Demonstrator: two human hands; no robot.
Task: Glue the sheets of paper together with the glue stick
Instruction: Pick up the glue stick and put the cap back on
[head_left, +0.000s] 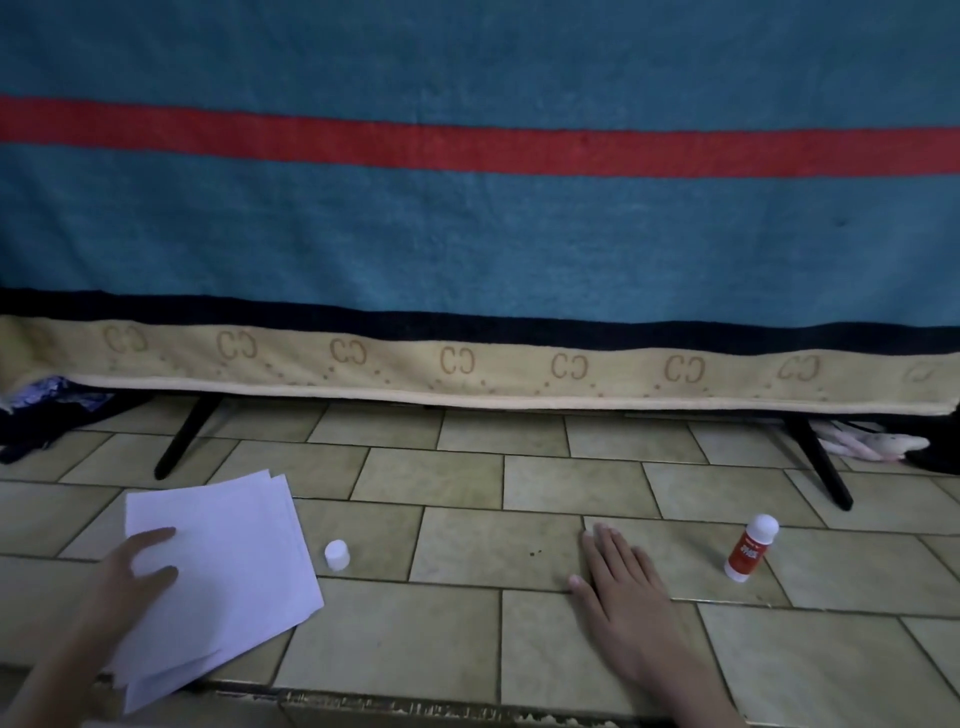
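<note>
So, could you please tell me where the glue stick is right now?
In the head view the glue stick stands upright on the tiled floor at the right, just beyond the right hand, untouched.

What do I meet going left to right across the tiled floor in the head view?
Left hand resting on the sheets of paper → small white cap → right hand flat on the tiles → glue stick standing upright.

Repeated "CC" monogram on blanket's beige border (467, 364); glue stick (750, 548) label unreadable.
</note>
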